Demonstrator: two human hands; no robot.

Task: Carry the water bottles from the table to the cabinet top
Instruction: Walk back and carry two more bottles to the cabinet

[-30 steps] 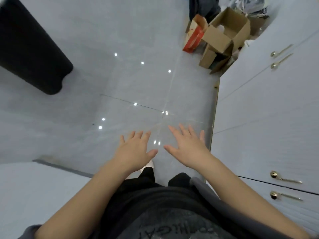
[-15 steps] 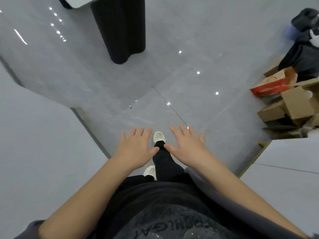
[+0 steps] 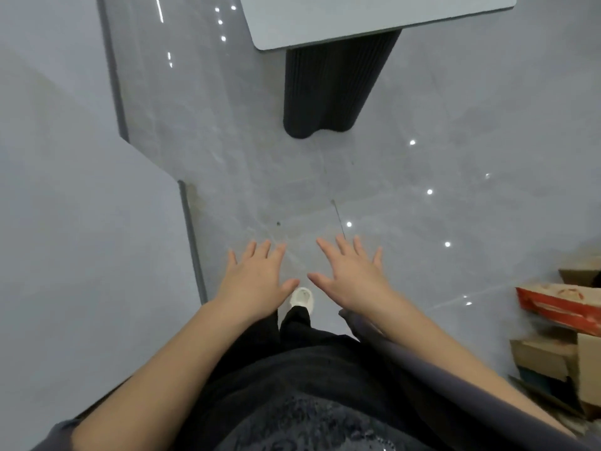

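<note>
Over the floor [image 3: 422,164] | left hand [image 3: 257,281] spread | right hand [image 3: 353,278] spread | table [image 3: 374,17] ahead

Glossy grey floor [image 3: 422,164] beneath and beyond fingertips [image 3: 342,243], dotted with light reflections. White shoe [image 3: 302,299] just short of fingertips, centred. Red box [image 3: 559,307] and cardboard boxes [image 3: 546,356] well right of fingertips.

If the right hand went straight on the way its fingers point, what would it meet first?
Nothing near: past the right hand only bare floor shows. Farther along stands the table on its dark pedestal, probably the first thing met, though depth is unclear.
</note>
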